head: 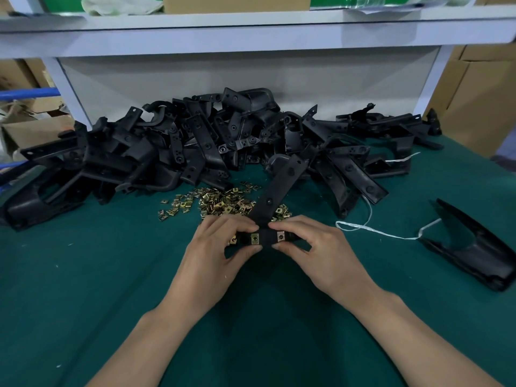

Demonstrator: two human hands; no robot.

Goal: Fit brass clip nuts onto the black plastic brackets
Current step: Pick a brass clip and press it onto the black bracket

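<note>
At a green-covered workbench (pixel 83 275), a person's left hand (pixel 223 247) and right hand (pixel 312 244) each pinch the near end of a long black plastic bracket (pixel 279 185) between thumb and curled fingertips, 1 hand on either side. 2 brass fittings sit on that end: a left clip nut (pixel 254 238) just beside the left thumb and a right clip nut (pixel 280 236) against the right fingertips. The bracket's far end angles away to the right, over a loose pile of clip nuts (pixel 223 203) scattered on the bench just beyond the hands. Behind it, a heap of black brackets (pixel 195 146) spreads along the white back panel (pixel 307 79). A separate black part (pixel 474 247) lies well apart at right, with a white string (pixel 371 230) trailing from it toward the heap.
</note>
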